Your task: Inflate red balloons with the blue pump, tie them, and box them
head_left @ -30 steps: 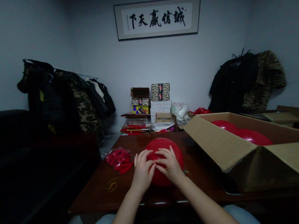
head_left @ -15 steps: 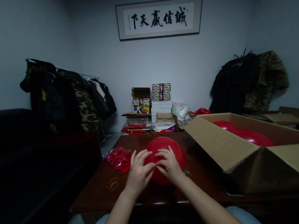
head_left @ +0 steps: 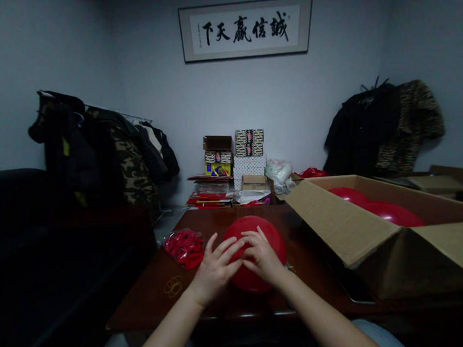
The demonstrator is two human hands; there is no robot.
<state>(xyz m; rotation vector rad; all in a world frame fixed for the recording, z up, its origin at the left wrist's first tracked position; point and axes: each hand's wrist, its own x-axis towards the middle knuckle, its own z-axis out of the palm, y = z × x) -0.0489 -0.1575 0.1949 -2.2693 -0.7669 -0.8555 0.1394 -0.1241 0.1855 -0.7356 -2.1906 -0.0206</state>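
Note:
An inflated red balloon (head_left: 269, 236) is in front of me over the dark wooden table (head_left: 254, 325). My left hand (head_left: 219, 266) is at its near left side, thumb and fingertips pinched at the balloon's near face. From the right, my right hand (head_left: 261, 255) meets it there, its thumb and index finger pinched and its other fingers curved over the balloon. The balloon's neck between the fingertips is too small to make out. Left of my hands lies a clear bag of red balloons (head_left: 183, 247). Several thin yellow rings (head_left: 173, 286) lie nearer the front edge.
At the right stands an open cardboard box (head_left: 345, 221) with red balloons (head_left: 394, 213) inside. A dark flat phone-like object (head_left: 355, 289) lies beside it. Stacked boxes (head_left: 249, 166) and a plastic bag (head_left: 281, 172) are behind the table. A black sofa (head_left: 48, 267) is on the left.
The balloon has shifted slightly down and left. My left hand has turned, its fingers now closer to my right hand and overlapping its fingertips. The camera view has moved a little.

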